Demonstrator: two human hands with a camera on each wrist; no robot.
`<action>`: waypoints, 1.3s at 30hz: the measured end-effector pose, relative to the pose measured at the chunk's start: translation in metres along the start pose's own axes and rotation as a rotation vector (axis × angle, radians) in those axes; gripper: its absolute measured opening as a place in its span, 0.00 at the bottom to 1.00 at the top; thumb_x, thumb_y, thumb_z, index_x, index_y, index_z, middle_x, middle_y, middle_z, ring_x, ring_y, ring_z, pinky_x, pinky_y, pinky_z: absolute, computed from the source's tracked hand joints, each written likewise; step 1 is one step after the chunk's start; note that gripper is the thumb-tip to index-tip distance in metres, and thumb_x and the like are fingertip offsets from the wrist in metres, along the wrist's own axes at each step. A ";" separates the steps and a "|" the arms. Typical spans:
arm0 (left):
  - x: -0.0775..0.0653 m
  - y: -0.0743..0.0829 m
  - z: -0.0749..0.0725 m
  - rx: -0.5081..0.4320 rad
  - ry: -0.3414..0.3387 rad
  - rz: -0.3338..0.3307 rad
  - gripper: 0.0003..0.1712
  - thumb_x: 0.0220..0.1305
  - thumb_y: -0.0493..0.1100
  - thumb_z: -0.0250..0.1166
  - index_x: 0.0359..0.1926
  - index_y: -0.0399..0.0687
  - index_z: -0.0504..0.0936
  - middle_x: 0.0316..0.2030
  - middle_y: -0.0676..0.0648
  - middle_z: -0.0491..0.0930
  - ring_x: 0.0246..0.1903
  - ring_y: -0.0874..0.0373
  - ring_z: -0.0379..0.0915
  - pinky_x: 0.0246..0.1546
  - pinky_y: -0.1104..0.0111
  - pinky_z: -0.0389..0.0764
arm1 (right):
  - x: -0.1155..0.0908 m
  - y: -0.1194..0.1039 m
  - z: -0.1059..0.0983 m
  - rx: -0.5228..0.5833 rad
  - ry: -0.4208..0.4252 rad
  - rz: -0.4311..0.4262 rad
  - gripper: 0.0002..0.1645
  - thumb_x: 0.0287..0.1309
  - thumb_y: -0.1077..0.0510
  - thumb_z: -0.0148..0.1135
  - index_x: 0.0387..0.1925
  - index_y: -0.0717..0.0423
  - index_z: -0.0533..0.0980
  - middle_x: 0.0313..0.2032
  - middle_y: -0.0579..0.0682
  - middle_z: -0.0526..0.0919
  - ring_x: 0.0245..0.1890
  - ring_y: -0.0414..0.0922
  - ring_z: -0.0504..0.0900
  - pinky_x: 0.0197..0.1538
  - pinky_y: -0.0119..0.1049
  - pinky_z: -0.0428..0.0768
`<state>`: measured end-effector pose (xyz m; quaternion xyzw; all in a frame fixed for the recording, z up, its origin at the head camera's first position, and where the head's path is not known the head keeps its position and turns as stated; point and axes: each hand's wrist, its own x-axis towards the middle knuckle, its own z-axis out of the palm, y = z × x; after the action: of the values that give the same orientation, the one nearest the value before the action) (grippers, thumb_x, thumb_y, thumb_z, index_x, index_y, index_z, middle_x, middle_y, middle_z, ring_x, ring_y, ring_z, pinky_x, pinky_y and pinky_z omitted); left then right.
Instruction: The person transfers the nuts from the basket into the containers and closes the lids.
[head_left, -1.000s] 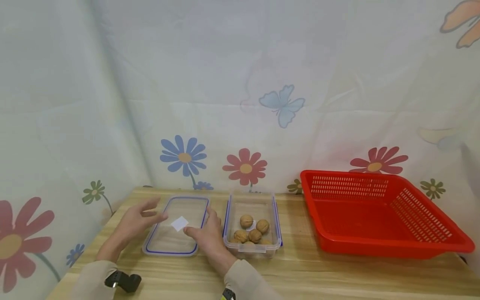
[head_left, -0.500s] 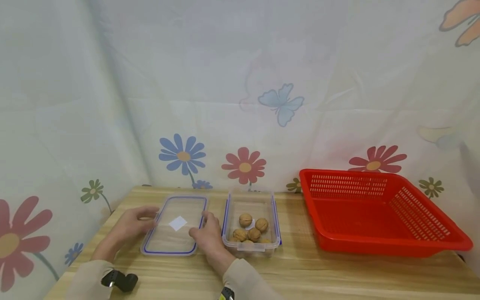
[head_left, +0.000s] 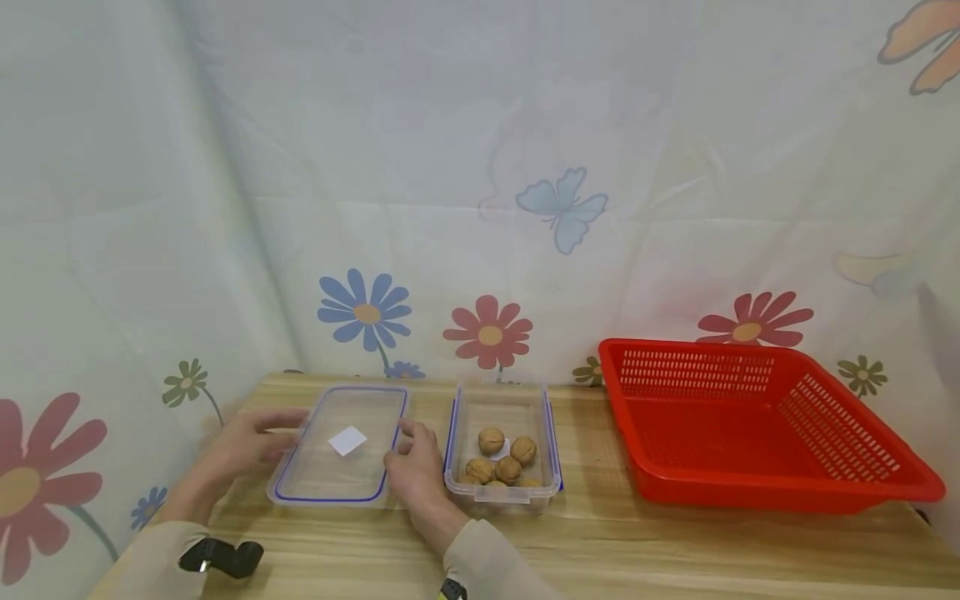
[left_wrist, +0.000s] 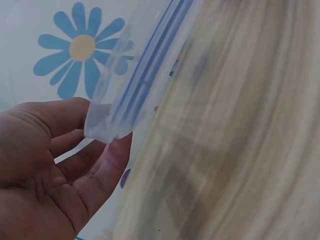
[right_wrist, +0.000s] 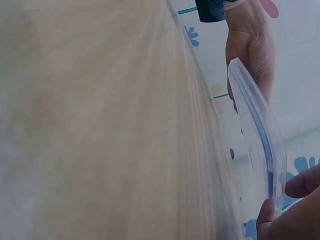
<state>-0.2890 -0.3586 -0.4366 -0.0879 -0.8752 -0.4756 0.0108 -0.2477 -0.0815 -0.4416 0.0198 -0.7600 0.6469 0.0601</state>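
Observation:
Both hands hold a clear plastic lid (head_left: 333,483) with a blue seal and a white label (head_left: 347,440), at the table's left side. My left hand (head_left: 247,450) pinches its left edge, thumb on one face and fingers on the other in the left wrist view. At the right edge, my right hand (head_left: 420,475) pinches the lid (right_wrist: 267,145) between thumb and finger. The wrist views show the lid off the tabletop. Right of it stands a clear plastic food container (head_left: 504,493) with several walnuts (head_left: 491,441) inside.
A red perforated plastic basket (head_left: 750,489) stands on the right of the wooden table (head_left: 600,550). Behind the table hangs a white curtain (head_left: 420,167) printed with flowers and butterflies. A dark strap device (head_left: 221,557) sits on the left wrist.
My left hand has come onto the lid's left edge, and my right thumb has drawn back to its right edge. The lid has shifted slightly left and up. Container, walnuts and basket stay put.

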 end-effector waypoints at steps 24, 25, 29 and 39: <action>-0.007 0.047 -0.010 0.007 0.042 -0.039 0.31 0.72 0.44 0.71 0.71 0.37 0.77 0.66 0.33 0.78 0.50 0.49 0.85 0.48 0.61 0.87 | 0.010 -0.033 -0.030 0.019 -0.073 -0.117 0.32 0.58 0.71 0.62 0.67 0.65 0.77 0.57 0.57 0.82 0.40 0.38 0.81 0.36 0.29 0.83; -0.006 0.049 -0.009 0.007 0.044 -0.040 0.31 0.72 0.45 0.71 0.71 0.37 0.77 0.67 0.33 0.77 0.50 0.49 0.85 0.48 0.61 0.87 | 0.011 -0.034 -0.033 0.016 -0.078 -0.110 0.32 0.58 0.70 0.62 0.67 0.65 0.77 0.57 0.57 0.82 0.41 0.39 0.81 0.36 0.30 0.83; -0.005 0.061 -0.006 0.010 0.056 -0.027 0.31 0.73 0.47 0.70 0.71 0.38 0.77 0.68 0.33 0.76 0.52 0.47 0.85 0.49 0.63 0.86 | 0.013 -0.040 -0.045 -0.007 -0.082 -0.118 0.31 0.58 0.68 0.63 0.65 0.62 0.78 0.57 0.55 0.83 0.42 0.41 0.83 0.36 0.31 0.83; -0.005 0.095 0.013 0.002 0.069 -0.025 0.33 0.76 0.52 0.67 0.74 0.41 0.75 0.71 0.34 0.74 0.56 0.40 0.83 0.63 0.40 0.80 | 0.018 -0.053 -0.079 -0.019 -0.086 -0.120 0.30 0.62 0.66 0.62 0.67 0.60 0.77 0.60 0.55 0.82 0.50 0.48 0.83 0.43 0.37 0.85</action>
<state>-0.2679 -0.2978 -0.3652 -0.0605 -0.8758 -0.4776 0.0350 -0.2550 -0.0112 -0.3755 0.0924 -0.7654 0.6334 0.0660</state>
